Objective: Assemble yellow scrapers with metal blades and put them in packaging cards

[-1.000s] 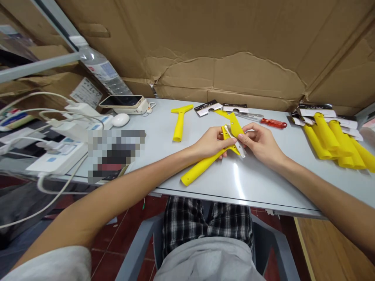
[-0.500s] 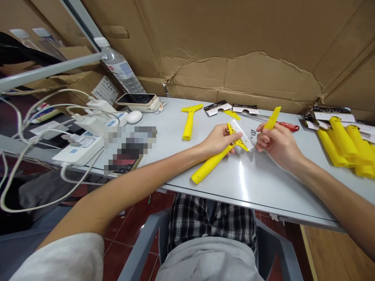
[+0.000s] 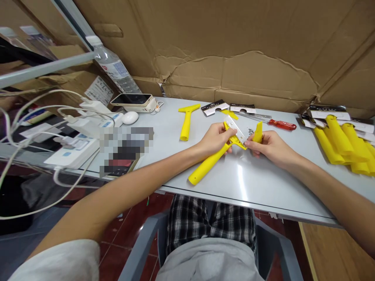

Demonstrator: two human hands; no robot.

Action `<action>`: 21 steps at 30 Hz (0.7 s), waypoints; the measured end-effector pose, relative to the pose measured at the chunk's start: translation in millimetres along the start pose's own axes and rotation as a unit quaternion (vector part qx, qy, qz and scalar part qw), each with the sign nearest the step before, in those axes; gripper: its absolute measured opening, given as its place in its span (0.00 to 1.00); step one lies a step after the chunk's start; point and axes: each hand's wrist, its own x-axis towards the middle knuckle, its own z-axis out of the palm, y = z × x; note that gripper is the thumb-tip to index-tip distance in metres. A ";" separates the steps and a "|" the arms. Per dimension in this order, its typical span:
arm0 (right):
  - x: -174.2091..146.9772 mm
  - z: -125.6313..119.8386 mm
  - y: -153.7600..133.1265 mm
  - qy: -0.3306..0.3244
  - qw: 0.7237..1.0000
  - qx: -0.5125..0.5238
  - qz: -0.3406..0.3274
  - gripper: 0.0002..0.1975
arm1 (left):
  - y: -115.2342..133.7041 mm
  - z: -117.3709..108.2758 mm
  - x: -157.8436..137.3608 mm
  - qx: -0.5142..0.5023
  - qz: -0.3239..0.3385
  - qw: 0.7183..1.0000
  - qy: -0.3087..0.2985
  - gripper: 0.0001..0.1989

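Observation:
My left hand is closed around the head of a yellow scraper, thumb on top of its metal blade. The scraper's handle slants toward me over the table's front edge. My right hand pinches a small flat yellow plastic piece, its slanted end pointing up. The fingertips of that hand are at the blade's right end; whether they touch it or hold a small part too, I cannot tell. Just behind them lies a little pile of small dark screws, partly hidden.
Another yellow scraper handle lies behind my left hand. Card packaging and a red-handled screwdriver lie along the back. Several yellow handles are piled at right. A power strip, phone and water bottle are at left.
My right hand has moved left and slightly down with the yellow piece, bringing its fingertips to the blade's end. My left hand still grips the scraper. The view has shifted slightly.

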 end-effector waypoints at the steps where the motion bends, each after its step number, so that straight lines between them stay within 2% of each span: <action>1: -0.1 0.2 -0.3 0.000 1.000 0.001 0.003 0.34 | -0.3 -0.1 0.2 0.004 0.001 1.000 -0.003 0.10; 8: 0.0 1.6 -2.1 -0.017 0.999 0.008 0.026 0.33 | -4.4 -1.9 1.9 0.015 0.025 1.000 -0.007 0.06; 16: 1.3 2.8 7.4 -0.024 1.000 -0.014 0.001 0.31 | -9.5 -2.8 3.6 0.030 0.039 0.999 -0.015 0.08; 21: -1.1 5.4 3.4 0.001 1.000 0.005 -0.012 0.32 | -5.8 -3.6 2.5 0.021 0.041 0.999 0.006 0.09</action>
